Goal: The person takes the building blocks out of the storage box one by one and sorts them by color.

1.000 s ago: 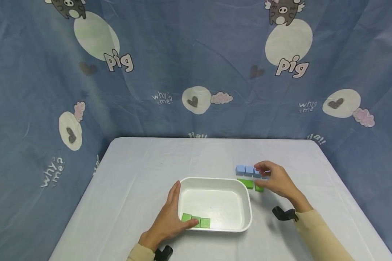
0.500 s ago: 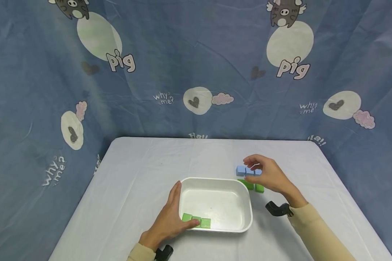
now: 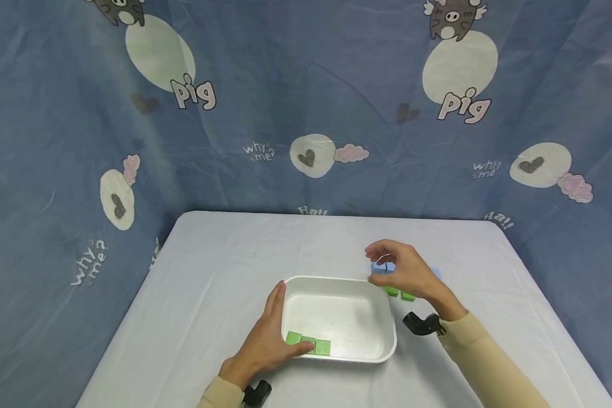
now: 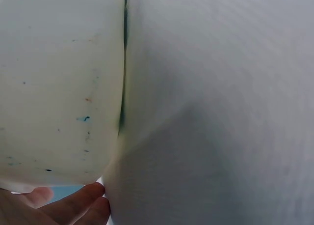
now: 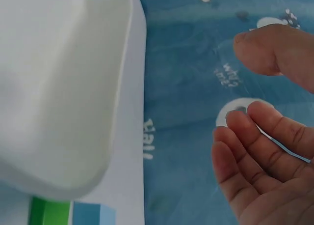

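Observation:
A white plastic tray (image 3: 351, 317) stands on the cloth-covered table, with several green blocks (image 3: 323, 347) along its near left side. My left hand (image 3: 265, 334) holds its left end, thumb across the near rim and fingers along the outer wall; in the left wrist view the fingers (image 4: 81, 203) meet the tray's lower corner. Above the tray's far right corner, my right hand (image 3: 408, 272) has thumb and fingers apart and nothing between them. Behind it, a row of blue blocks (image 3: 379, 268) is partly hidden; green blocks (image 3: 408, 296) lie nearer.
The white cloth (image 3: 224, 266) covers the table up to its far edge. Behind it hangs a blue printed curtain (image 3: 245, 102), which also runs along both sides. Black wrist cameras (image 3: 422, 324) sit at both sleeves.
My right hand has moved left, from the right end of the blue row to the tray's far right corner. A blue block on the right now shows. The left hand keeps its hold.

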`<control>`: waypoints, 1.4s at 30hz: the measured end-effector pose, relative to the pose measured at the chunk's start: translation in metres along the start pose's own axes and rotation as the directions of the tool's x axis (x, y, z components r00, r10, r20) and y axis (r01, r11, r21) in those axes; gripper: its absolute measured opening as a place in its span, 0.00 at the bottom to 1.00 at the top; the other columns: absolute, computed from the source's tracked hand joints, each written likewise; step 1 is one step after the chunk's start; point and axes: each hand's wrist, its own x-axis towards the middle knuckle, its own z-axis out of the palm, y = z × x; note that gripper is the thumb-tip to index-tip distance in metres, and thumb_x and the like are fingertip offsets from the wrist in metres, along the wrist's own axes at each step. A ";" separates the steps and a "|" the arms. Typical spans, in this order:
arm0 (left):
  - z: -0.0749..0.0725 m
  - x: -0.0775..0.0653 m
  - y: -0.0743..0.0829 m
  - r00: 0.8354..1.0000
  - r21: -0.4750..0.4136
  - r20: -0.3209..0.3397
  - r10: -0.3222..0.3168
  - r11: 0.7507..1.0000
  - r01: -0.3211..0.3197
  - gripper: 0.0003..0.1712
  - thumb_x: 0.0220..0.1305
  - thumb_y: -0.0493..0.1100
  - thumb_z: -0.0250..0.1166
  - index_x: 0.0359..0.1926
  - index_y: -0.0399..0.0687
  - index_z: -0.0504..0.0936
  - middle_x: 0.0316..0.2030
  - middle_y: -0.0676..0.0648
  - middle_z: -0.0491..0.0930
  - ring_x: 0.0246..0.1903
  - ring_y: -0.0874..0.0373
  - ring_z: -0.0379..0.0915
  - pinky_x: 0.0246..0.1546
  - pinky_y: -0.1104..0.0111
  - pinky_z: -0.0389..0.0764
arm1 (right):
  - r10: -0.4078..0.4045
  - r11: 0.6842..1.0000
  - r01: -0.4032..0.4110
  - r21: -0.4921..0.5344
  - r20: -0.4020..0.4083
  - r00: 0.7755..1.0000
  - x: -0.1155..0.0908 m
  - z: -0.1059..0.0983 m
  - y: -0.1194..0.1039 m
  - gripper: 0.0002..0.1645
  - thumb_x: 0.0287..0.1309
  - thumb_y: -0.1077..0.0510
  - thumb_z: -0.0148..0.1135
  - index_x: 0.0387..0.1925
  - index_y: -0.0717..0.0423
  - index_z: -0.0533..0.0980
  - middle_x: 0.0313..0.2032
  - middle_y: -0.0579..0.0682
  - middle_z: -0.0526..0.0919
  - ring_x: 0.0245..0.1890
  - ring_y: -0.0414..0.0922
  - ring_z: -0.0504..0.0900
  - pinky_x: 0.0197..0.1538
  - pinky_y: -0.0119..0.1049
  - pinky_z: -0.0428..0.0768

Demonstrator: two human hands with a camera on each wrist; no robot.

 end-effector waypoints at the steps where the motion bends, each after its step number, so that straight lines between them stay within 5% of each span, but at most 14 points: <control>1: 0.000 0.000 0.000 1.000 0.001 0.001 0.003 1.000 -0.003 0.81 0.42 0.72 0.78 0.82 0.42 0.40 0.80 0.45 0.42 0.68 0.39 0.63 0.62 0.45 0.71 | 0.002 1.000 -0.002 -0.002 0.004 1.000 0.001 0.002 -0.001 0.28 0.45 0.64 0.79 0.51 0.56 0.81 0.44 0.47 0.84 0.44 0.46 0.83 0.52 0.44 0.82; 18: 0.000 0.002 0.001 1.000 -0.014 0.001 -0.007 1.000 0.007 0.80 0.41 0.70 0.79 0.82 0.42 0.41 0.80 0.46 0.42 0.67 0.43 0.64 0.62 0.46 0.71 | -0.079 0.996 0.074 0.044 0.125 0.989 0.011 0.033 -0.006 0.26 0.48 0.63 0.76 0.51 0.52 0.80 0.44 0.44 0.84 0.45 0.48 0.84 0.53 0.47 0.81; 31: -0.001 0.000 0.001 1.000 -0.021 0.002 0.007 1.000 -0.007 0.80 0.43 0.70 0.79 0.82 0.42 0.41 0.80 0.45 0.43 0.67 0.43 0.64 0.61 0.46 0.72 | -0.112 0.991 0.094 0.099 0.203 0.973 0.011 0.070 0.000 0.26 0.48 0.62 0.76 0.51 0.58 0.80 0.46 0.58 0.84 0.46 0.58 0.83 0.54 0.55 0.80; 42: 0.000 0.000 -0.001 1.000 -0.017 0.010 0.005 1.000 -0.005 0.80 0.44 0.71 0.78 0.82 0.42 0.39 0.81 0.44 0.41 0.67 0.41 0.64 0.60 0.46 0.73 | -0.111 0.992 0.094 0.085 0.235 0.966 0.011 0.097 0.005 0.26 0.48 0.61 0.77 0.50 0.64 0.80 0.44 0.55 0.86 0.44 0.53 0.85 0.52 0.47 0.81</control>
